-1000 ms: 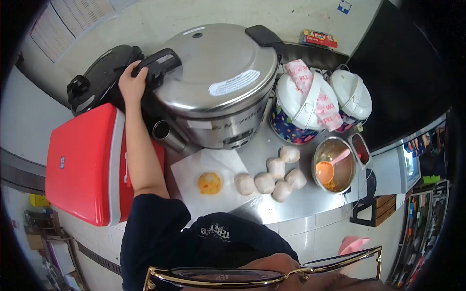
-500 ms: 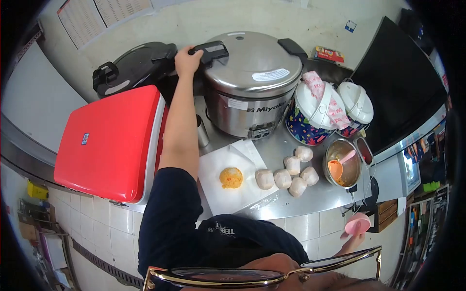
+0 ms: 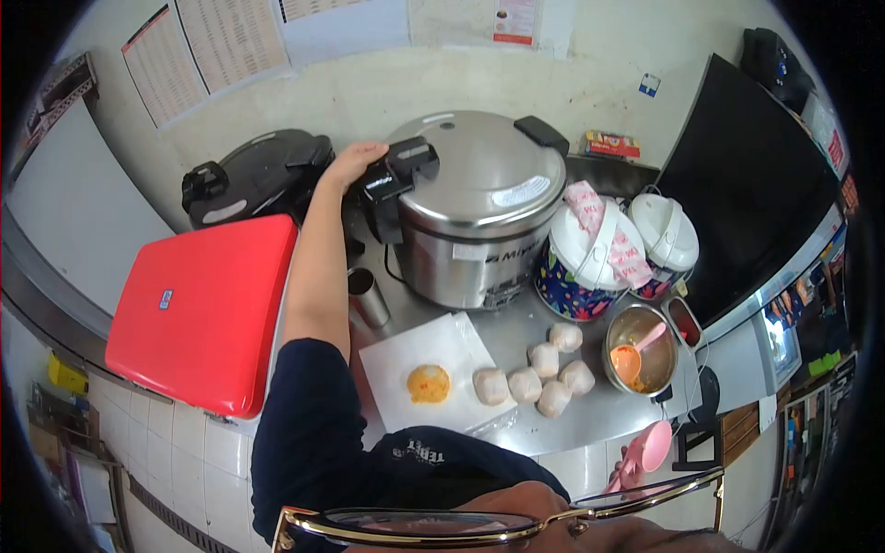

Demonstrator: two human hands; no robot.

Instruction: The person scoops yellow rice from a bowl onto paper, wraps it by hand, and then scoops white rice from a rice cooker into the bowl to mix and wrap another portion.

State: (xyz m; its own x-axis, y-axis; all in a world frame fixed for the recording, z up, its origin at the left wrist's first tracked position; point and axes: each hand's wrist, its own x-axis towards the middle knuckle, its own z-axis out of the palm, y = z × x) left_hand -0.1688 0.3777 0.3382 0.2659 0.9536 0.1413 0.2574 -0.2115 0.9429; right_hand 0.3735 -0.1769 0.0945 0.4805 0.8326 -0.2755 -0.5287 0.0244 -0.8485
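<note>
My left hand [image 3: 356,164] reaches to the black handle [image 3: 410,163] on the left side of a big steel rice cooker [image 3: 475,263], its fingers curled over the handle's edge. The cooker's domed lid [image 3: 484,170] lies over the pot. Low on the right, my right hand [image 3: 627,476] holds a pink cup [image 3: 655,446], partly hidden behind the glasses frame. Between my arms, a flat orange-and-white portion of food [image 3: 429,383] rests on white paper [image 3: 383,369]. Several wrapped round bundles [image 3: 525,385] sit to the right of it.
A red cooler box [image 3: 198,313] stands left, with a second black-lidded cooker [image 3: 263,175] behind it. A steel tumbler [image 3: 369,300] is near my forearm. To the right are two patterned pails [image 3: 576,286] with white lids and a steel bowl [image 3: 668,355] holding an orange-and-pink ladle [image 3: 627,364].
The view has tilted up, so the counter appears lower. My left hand stays at the cooker's handle. My right hand with the pink cup has shifted slightly left, and the cup has turned.
</note>
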